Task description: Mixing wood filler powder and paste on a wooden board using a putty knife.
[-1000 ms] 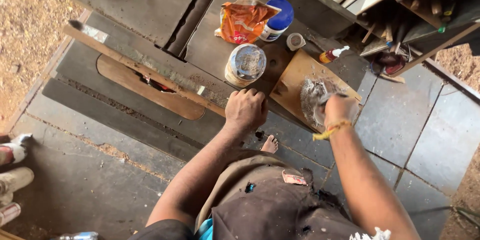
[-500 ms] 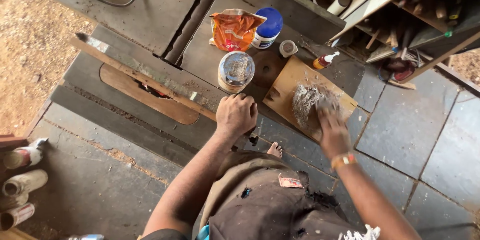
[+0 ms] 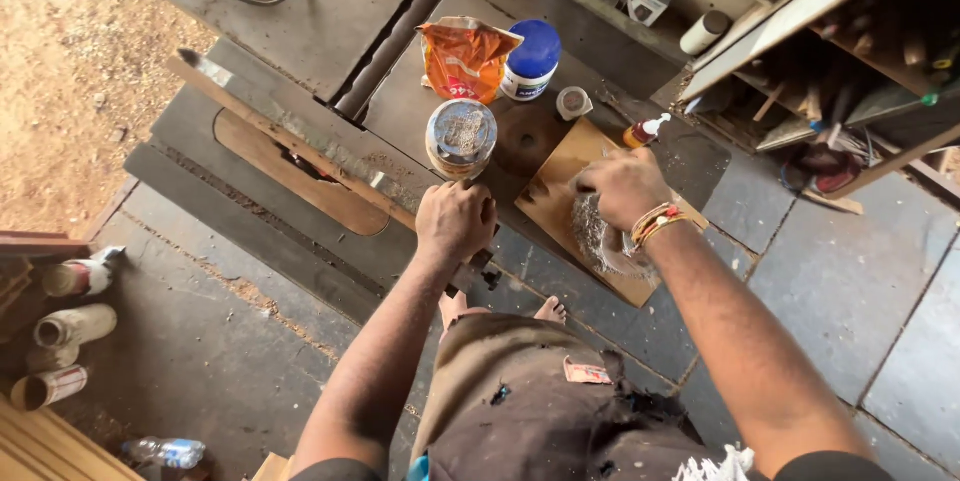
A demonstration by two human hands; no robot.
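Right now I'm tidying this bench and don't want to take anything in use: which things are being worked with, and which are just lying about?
In use:
right hand pressing a grey fibrous wad
wooden board under the wad
left hand closed at the bench edge, next to the open jar

Lying about:
orange packet
blue-lidded white tub
small squeeze bottle
small round cap

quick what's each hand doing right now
left hand: closed in a fist at the bench edge; what it grips cannot be told.
right hand: closed on grey wadding over the wooden board.
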